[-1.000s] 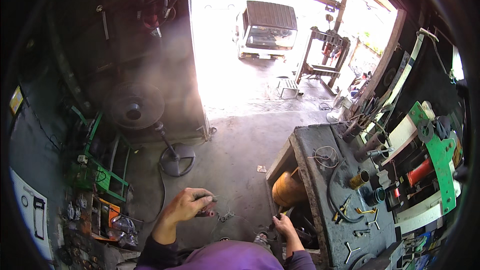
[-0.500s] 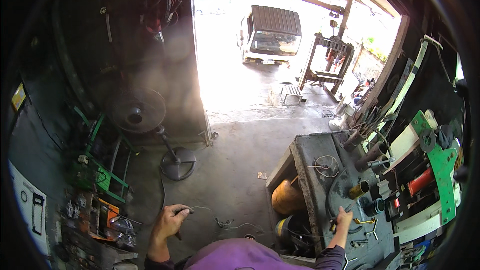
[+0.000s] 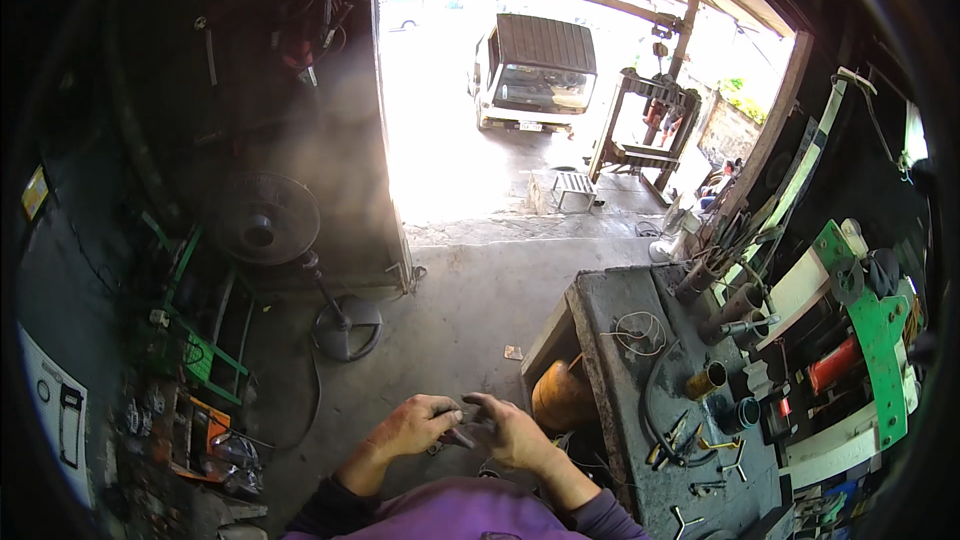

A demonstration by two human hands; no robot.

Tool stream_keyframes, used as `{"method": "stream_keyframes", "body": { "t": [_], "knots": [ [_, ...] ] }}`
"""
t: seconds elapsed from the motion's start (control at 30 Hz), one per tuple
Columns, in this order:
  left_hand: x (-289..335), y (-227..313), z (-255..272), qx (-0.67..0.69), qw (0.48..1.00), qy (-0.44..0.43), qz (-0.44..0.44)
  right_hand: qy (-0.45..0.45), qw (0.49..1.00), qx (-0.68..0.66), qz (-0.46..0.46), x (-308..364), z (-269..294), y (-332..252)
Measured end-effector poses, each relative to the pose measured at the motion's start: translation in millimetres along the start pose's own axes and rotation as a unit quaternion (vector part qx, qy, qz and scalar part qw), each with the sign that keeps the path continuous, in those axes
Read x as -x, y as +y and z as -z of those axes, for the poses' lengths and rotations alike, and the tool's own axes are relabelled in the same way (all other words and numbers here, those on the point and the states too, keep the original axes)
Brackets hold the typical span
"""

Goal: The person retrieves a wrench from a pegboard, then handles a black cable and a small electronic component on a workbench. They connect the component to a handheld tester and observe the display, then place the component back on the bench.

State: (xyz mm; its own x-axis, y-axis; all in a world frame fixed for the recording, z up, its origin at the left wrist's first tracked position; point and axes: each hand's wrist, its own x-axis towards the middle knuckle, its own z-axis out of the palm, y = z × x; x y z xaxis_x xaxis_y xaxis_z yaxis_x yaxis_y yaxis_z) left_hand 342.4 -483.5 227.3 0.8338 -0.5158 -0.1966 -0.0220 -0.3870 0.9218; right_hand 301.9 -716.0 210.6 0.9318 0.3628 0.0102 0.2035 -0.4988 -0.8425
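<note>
In front of my purple shirt, my left hand [image 3: 415, 427] and my right hand [image 3: 515, 437] meet, fingertips close together. The left one is closed, thumb pressed toward its fingers. My right hand's fingers are curled in toward the left thumb. Whatever lies between them is dark and too small to make out. On the workbench [image 3: 625, 340] to the right lie dark pliers [image 3: 680, 437], a yellow-handled tool [image 3: 715, 444] and a T-shaped metal wrench [image 3: 738, 460]. A coil of thin wire [image 3: 640, 333] rests farther back on it.
Two open cans, one yellowish [image 3: 706, 380] and one teal [image 3: 740, 415], stand on the bench. Beneath it sits an orange-brown container [image 3: 562, 398]. A pedestal fan [image 3: 262, 220] stands at left, and a green metal frame [image 3: 190, 305] beside it. Outside the doorway is a parked vehicle [image 3: 540, 70].
My right hand has left the bench and come in to meet my left hand, which has moved right. The thin wire trailing from my left hand no longer shows clearly.
</note>
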Motion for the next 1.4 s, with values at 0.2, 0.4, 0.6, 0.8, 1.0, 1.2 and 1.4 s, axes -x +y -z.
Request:
{"method": "stream_keyframes", "body": {
  "t": [0.2, 0.4, 0.6, 0.8, 1.0, 1.2, 1.4],
  "knots": [
    [34.6, -28.7, 56.0, 0.301, 0.949, 0.077, 0.042, 0.138, 0.974, -0.129, -0.128, 48.1, 73.6, 59.4],
    [24.2, -31.4, 29.2, 0.236, 0.946, 0.206, 0.077, 0.011, 0.999, 0.035, 0.032, 38.6, 28.6, 42.1],
    [12.2, -35.9, -25.8, 0.190, 0.980, 0.047, 0.022, 0.016, 0.989, -0.147, -0.017, 0.7, -21.2, -7.1],
    [15.9, -51.9, -11.2, 0.319, 0.940, -0.078, 0.098, -0.017, 0.997, 0.002, -0.077, 22.4, 32.3, 22.2],
    [22.0, -51.1, 21.7, 0.485, 0.858, -0.118, 0.121, 0.097, 0.983, -0.071, -0.141, 83.3, 121.7, 48.9],
    [0.5, -42.2, -3.8, 0.572, 0.815, -0.050, 0.082, 0.162, 0.961, 0.215, -0.063, 67.2, 37.1, 51.0],
    [-10.0, -42.4, -49.2, 0.416, 0.909, -0.028, 0.003, -0.040, 0.997, -0.057, 0.035, 38.2, -15.6, -3.7]
  ]
}}
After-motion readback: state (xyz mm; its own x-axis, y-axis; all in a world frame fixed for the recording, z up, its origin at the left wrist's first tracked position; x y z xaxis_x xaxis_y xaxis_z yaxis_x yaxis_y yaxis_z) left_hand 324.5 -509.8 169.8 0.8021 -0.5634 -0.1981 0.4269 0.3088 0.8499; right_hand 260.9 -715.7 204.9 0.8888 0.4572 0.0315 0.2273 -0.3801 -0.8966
